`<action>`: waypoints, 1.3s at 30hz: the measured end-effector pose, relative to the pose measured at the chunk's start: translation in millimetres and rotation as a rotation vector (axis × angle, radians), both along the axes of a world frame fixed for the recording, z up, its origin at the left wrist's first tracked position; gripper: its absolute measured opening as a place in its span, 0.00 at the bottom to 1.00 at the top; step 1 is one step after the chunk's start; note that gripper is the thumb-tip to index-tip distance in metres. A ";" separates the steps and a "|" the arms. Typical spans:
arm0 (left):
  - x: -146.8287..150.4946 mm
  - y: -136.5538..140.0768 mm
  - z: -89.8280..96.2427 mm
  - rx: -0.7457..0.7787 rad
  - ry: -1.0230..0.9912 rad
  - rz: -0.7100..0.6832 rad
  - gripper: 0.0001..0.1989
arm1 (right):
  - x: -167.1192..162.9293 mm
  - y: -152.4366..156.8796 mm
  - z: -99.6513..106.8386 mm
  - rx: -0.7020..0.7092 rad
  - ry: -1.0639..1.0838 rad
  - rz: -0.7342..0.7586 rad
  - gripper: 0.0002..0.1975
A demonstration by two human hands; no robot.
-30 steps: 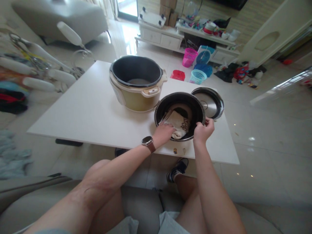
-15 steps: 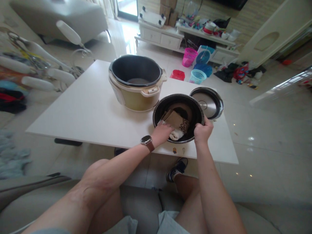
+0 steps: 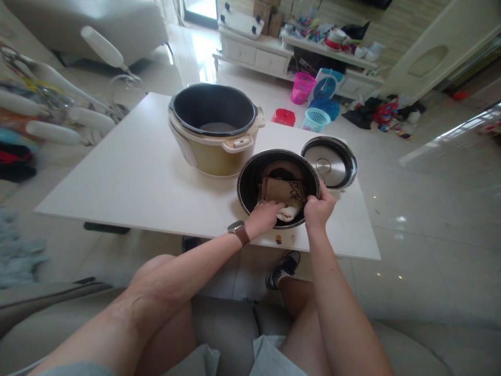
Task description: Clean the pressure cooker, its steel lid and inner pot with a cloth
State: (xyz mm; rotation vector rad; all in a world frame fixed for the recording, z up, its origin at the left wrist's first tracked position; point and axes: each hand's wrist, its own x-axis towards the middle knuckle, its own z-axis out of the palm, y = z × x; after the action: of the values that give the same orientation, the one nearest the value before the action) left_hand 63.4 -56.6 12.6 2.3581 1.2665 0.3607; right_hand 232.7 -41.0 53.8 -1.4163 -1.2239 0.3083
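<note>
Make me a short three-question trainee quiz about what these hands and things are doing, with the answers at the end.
1. True or false: the left hand touches the cloth inside the black pot.

2. Fill in the blank: the watch is worn on the person's ____ side.

3. What stands on the table, farther away than the pot and to its left?
A) a kettle
B) a cooker
C) a lamp

Key:
1. True; meanwhile the right hand grips the pot's rim.
2. Left.
3. B.

Dark-scrolled tan cloth (image 3: pixel 281 191), black pot (image 3: pixel 248 183)
</note>
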 end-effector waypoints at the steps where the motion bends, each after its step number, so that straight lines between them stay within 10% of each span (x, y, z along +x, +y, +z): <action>1: 0.3 -0.6 -0.1 -0.001 -0.003 -0.008 0.27 | 0.4 0.1 -0.8 -0.008 -0.002 0.000 0.33; 29: -30.8 13.3 12.7 0.194 0.162 0.028 0.19 | -31.0 -8.0 -28.4 0.129 -0.015 -0.293 0.30; 39: -33.3 20.3 19.5 0.250 0.221 -0.001 0.17 | -0.6 12.0 -10.4 -0.002 0.023 -0.166 0.27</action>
State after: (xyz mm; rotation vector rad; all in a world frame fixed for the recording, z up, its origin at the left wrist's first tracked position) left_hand 30.1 -36.4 32.0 2.6710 1.3885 0.2781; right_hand 232.1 -29.0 43.4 -1.5016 -1.0794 0.2103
